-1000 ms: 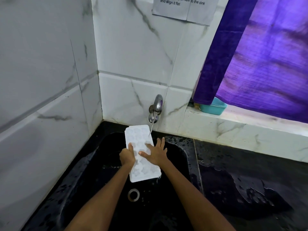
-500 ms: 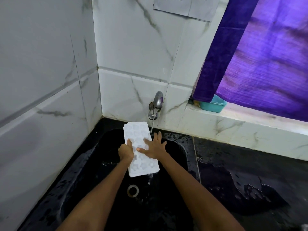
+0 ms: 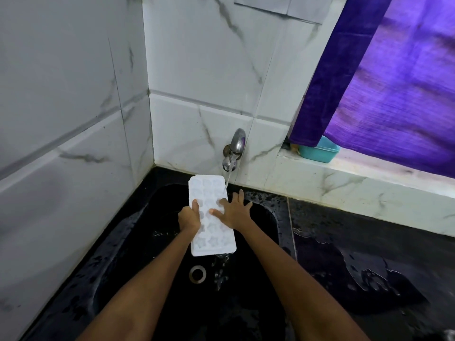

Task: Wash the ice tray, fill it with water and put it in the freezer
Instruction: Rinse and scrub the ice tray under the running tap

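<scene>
A white ice tray (image 3: 211,232) is held lengthwise over the black sink (image 3: 266,217), cups facing up. My left hand (image 3: 189,217) grips its left long edge, thumb on top. My right hand (image 3: 234,211) lies flat with spread fingers on the tray's right side. A thin stream of water runs from the metal tap (image 3: 234,151) on the back wall onto the tray's far right part. Water drips off the tray's near right corner into the sink.
The sink drain (image 3: 197,273) lies below the tray. A wet black counter (image 3: 369,254) extends to the right. A teal tub (image 3: 318,150) sits on the tiled ledge under a purple curtain (image 3: 384,82). White marble walls close the left and back.
The tray and both hands sit slightly farther toward the tap. My right hand has slid a little up the tray. My left hand's grip is unchanged.
</scene>
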{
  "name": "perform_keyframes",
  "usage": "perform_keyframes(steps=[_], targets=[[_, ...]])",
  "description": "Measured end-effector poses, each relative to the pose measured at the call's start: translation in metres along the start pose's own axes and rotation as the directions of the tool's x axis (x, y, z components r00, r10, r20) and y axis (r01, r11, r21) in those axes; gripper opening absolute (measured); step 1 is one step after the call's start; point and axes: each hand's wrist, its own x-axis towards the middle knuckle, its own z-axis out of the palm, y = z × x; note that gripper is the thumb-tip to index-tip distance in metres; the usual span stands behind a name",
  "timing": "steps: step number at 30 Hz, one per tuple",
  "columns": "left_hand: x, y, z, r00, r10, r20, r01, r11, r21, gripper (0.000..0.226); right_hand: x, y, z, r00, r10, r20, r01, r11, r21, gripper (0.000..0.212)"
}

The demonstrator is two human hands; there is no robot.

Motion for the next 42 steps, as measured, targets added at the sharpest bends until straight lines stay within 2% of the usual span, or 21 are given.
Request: perform_keyframes(steps=[3,7,12,16,19,24,28,31,34,38,40,42], targets=[[0.001,-0.003,0.001,1.000,-0.011,0.010,0.011,1.000,0.008,0.058,0.000,-0.005,-0.007,0.998,-0.034,0.049,0.036,0.999,-0.039,0.065],[0.004,-0.010,-0.004,1.000,0.000,0.015,0.000,1.000,0.013,0.059,0.003,0.004,-0.021,0.994,-0.058,-0.094,0.056,0.998,-0.026,0.061],[0.000,-0.007,0.000,0.998,0.049,0.029,-0.049,0.999,-0.001,0.059,0.008,0.000,-0.006,0.998,0.044,0.053,-0.038,0.994,-0.103,0.072],[-0.002,-0.015,0.000,0.999,0.042,0.020,-0.042,0.999,-0.004,0.055,0.008,0.000,-0.005,0.993,0.051,0.107,-0.057,0.997,0.051,0.075],[-0.004,-0.023,0.003,0.999,0.039,0.033,-0.038,0.999,-0.017,0.053,0.009,0.001,-0.008,0.992,0.087,0.090,-0.079,0.992,-0.097,0.072],[-0.006,-0.020,0.002,0.999,0.038,0.030,-0.037,0.999,-0.032,0.053,0.003,0.002,-0.005,0.991,0.043,0.130,-0.047,0.998,0.031,0.075],[-0.007,-0.023,0.006,0.996,0.052,0.070,-0.051,0.999,-0.016,0.049,0.002,0.004,-0.007,0.991,0.105,0.089,-0.094,0.989,-0.115,0.071],[-0.008,-0.020,0.008,0.998,0.034,0.050,-0.033,0.999,-0.026,0.049,0.000,0.003,-0.002,0.993,0.048,0.103,-0.052,0.998,0.031,0.075],[-0.007,-0.021,0.005,0.996,0.064,0.064,-0.064,0.998,-0.003,0.047,-0.002,0.012,-0.009,0.986,0.079,0.146,-0.102,0.982,0.159,0.069],[-0.012,-0.022,0.013,0.997,0.033,0.073,-0.032,0.999,-0.013,0.054,0.001,0.007,-0.004,0.992,0.092,0.089,-0.098,0.993,0.065,0.067],[-0.011,-0.023,0.012,0.998,0.025,0.059,-0.024,0.999,-0.022,0.056,0.001,0.004,-0.004,0.996,0.083,0.041,-0.088,0.985,0.150,0.062],[-0.008,-0.025,0.009,0.997,0.045,0.057,-0.045,0.999,-0.012,0.052,0.002,0.007,-0.007,0.991,0.099,-0.088,-0.072,0.959,0.274,0.056]])
